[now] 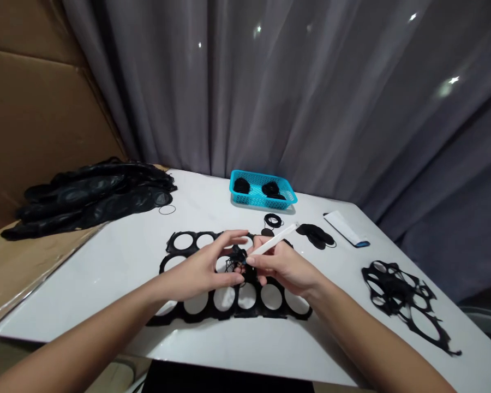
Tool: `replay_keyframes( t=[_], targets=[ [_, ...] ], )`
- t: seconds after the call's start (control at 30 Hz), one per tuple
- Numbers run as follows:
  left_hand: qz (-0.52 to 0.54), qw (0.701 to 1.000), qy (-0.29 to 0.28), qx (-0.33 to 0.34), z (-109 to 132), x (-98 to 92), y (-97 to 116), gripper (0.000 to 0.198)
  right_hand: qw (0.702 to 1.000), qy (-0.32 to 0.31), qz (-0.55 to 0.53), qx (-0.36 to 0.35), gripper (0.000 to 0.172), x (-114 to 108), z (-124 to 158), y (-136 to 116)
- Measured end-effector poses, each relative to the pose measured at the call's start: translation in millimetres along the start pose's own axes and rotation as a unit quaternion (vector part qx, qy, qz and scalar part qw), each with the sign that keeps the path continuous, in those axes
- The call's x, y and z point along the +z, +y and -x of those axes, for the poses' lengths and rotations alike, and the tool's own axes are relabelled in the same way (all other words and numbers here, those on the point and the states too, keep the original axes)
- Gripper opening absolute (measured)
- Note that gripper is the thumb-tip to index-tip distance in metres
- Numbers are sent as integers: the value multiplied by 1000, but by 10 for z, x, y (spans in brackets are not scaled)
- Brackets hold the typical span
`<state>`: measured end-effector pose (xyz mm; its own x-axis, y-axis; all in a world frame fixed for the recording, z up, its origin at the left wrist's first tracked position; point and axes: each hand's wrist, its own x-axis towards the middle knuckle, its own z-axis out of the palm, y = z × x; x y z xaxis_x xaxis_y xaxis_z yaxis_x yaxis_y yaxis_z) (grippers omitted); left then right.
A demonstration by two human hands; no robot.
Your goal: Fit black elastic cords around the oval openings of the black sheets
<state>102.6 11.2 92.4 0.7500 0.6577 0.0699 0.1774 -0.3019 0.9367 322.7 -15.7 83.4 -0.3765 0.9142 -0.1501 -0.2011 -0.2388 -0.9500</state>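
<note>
A black die-cut sheet (196,311) with several round holes lies flat on the white table (118,256) in front of me. Over its middle my left hand (207,267) pinches a small black ring piece (236,257) between thumb and fingers. My right hand (280,265) grips a slim white pen-like tool (276,240), whose tip meets the black piece. Both hands are closed on what they hold.
A teal basket (262,191) with black pieces stands at the back. Loose black rings (273,220) and discs (317,236) lie behind my hands. A crumpled black scrap sheet (405,300) lies right, a white flat object (346,228) beyond it, a pile of black sheets (94,196) left.
</note>
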Motion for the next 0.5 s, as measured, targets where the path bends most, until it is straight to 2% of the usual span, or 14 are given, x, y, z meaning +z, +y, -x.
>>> replay_keyframes(
  t=[0.1,0.2,0.27,0.37,0.5],
  targets=[
    [152,983,-101,-1,-301,18,-55,68,1000,-3,-24,15,42,-98,73,-40],
    [243,961,-126,-23,-459,11,-86,64,997,-5,-67,32,42,-234,122,-42],
    [284,953,-107,-27,-526,25,-105,59,993,-4,-111,40,42,-319,134,-26],
    [326,944,-36,-46,-609,68,-152,57,982,10,-181,45,41,-431,126,8],
    [396,913,26,-95,-670,123,-208,59,966,5,-259,26,32,-535,104,46]
  ],
)
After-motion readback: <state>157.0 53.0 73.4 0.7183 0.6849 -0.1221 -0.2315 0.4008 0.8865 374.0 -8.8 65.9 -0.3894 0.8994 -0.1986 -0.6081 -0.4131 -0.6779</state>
